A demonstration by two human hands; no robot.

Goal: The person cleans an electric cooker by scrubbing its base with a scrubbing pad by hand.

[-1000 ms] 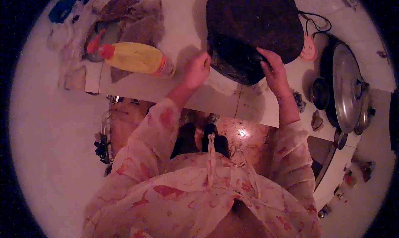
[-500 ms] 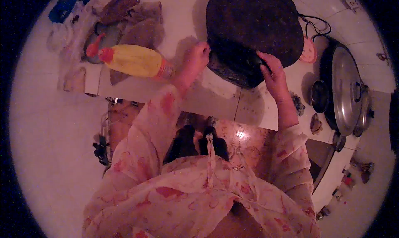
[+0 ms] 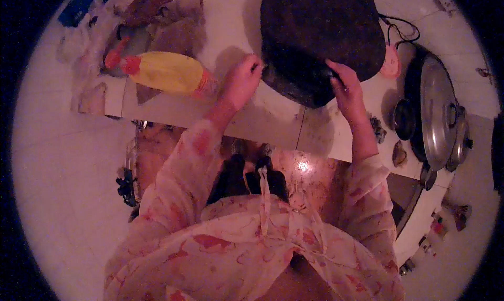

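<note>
A large dark, rounded appliance with a cord stands on the counter in the upper middle. At its lower right edge, my right hand is closed, its thumb and fingers wrapped on the rim. My left hand is curled shut close to the left side of the appliance. A small dark patch shows between its fingertips; whether it is an object or shadow I cannot tell. To the left of that hand, a yellow squeeze bottle with a red pump top lies tilted on the counter.
Crumpled cloths and a clear plastic bag lie at the upper left. A black cord and a pink disc sit behind the appliance. Large pans with lids stand at right. The counter's front edge runs before my body.
My left hand has moved slightly left and down, with its fingers still curled. The right hand stays at the rim, shifted only a little. The view has tilted slightly.
</note>
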